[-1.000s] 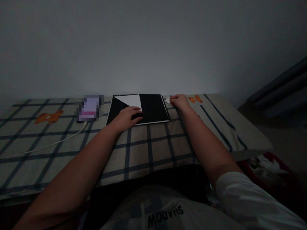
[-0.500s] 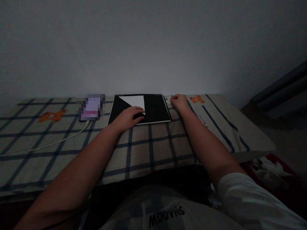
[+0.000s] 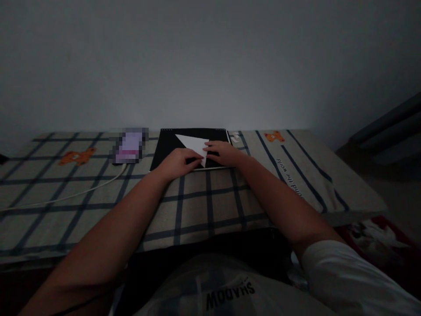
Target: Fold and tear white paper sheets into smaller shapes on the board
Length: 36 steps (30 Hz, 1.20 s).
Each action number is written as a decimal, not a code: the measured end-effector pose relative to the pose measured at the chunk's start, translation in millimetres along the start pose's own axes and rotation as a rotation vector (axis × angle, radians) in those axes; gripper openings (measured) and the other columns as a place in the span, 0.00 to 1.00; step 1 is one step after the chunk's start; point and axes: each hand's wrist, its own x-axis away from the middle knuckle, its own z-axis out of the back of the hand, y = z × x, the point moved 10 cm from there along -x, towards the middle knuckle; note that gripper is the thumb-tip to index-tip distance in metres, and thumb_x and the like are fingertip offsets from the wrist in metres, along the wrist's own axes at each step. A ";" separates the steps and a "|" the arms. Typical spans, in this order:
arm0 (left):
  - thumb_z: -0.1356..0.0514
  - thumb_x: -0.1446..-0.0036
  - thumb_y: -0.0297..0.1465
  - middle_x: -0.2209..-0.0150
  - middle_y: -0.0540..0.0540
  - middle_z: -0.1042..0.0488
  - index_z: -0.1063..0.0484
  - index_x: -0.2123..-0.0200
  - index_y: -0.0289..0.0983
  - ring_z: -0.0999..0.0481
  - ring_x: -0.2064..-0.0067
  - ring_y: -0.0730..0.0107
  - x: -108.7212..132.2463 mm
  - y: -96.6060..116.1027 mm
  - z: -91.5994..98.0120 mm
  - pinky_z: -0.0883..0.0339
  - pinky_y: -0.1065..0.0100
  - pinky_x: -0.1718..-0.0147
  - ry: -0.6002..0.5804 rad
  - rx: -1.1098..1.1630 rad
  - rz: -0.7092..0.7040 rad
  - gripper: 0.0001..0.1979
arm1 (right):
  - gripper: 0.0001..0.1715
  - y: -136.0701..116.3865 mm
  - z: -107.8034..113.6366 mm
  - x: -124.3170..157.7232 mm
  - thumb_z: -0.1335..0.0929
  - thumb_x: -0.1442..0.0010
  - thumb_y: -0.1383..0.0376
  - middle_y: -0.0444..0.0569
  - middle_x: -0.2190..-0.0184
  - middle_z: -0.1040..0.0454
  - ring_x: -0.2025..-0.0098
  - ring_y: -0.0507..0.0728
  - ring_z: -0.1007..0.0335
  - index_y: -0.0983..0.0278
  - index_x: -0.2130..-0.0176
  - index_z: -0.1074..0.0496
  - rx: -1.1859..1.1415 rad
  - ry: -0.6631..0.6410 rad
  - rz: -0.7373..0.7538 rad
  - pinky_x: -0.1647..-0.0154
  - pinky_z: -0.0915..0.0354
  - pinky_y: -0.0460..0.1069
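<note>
A white triangular piece of paper (image 3: pixel 191 142) lies on a black board (image 3: pixel 166 149), its lower part partly hidden by my hands. My left hand (image 3: pixel 177 163) rests at the near left of the paper, with thumb and fingers closed on its lower part. From the right, my right hand (image 3: pixel 223 152) reaches over the board. Its fingers are apart and their tips touch the paper's right edge. Small white scraps (image 3: pixel 235 137) lie just beyond the board's right side.
A checked cloth (image 3: pixel 194 197) covers the table under the board. To the left lies a phone (image 3: pixel 130 145) with a white cable (image 3: pixel 95 188) attached. A plain wall (image 3: pixel 210 66) stands behind. At lower right is a red container (image 3: pixel 388 241) with white stuff in it.
My right hand has come left from the scraps beside the board to the paper's edge. The paper has shifted slightly right and nearer on the board, and my left hand stays at it.
</note>
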 end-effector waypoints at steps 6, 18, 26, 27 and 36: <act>0.43 0.38 0.40 0.53 0.40 0.18 0.19 0.54 0.38 0.21 0.49 0.56 -0.7 -18.5 9.5 0.30 0.56 0.47 0.097 -0.099 0.070 0.18 | 0.15 3.6 18.4 3.1 0.31 0.35 0.64 0.56 0.52 0.19 0.48 0.63 0.28 0.63 0.50 0.18 -0.045 0.079 -0.001 0.44 0.35 0.59; 0.44 0.38 0.34 0.49 0.40 0.20 0.20 0.51 0.39 0.23 0.45 0.56 -1.9 -29.4 8.5 0.33 0.53 0.41 0.069 -0.106 0.087 0.17 | 0.18 13.6 10.7 2.6 0.28 0.37 0.65 0.56 0.45 0.22 0.42 0.62 0.30 0.62 0.47 0.20 -0.081 0.064 -0.033 0.37 0.37 0.60; 0.40 0.39 0.39 0.50 0.39 0.20 0.20 0.51 0.37 0.22 0.47 0.55 -1.6 -24.5 8.5 0.31 0.55 0.44 0.070 -0.108 0.069 0.18 | 0.12 4.8 15.8 0.7 0.32 0.34 0.64 0.55 0.54 0.18 0.50 0.61 0.25 0.63 0.56 0.17 -0.043 0.030 -0.038 0.46 0.35 0.56; 0.40 0.39 0.38 0.50 0.40 0.20 0.20 0.51 0.37 0.22 0.47 0.55 -1.5 -24.9 8.2 0.31 0.55 0.44 0.065 -0.120 0.074 0.18 | 0.13 4.2 15.4 0.5 0.32 0.33 0.64 0.55 0.55 0.17 0.51 0.61 0.25 0.64 0.57 0.18 -0.019 0.014 -0.044 0.48 0.35 0.56; 0.43 0.36 0.37 0.54 0.41 0.17 0.18 0.56 0.37 0.20 0.51 0.57 -0.8 -29.8 8.8 0.29 0.58 0.50 0.072 -0.150 0.127 0.15 | 0.15 4.7 18.6 0.4 0.35 0.30 0.61 0.56 0.56 0.19 0.54 0.60 0.28 0.67 0.58 0.20 0.062 -0.005 -0.106 0.54 0.39 0.52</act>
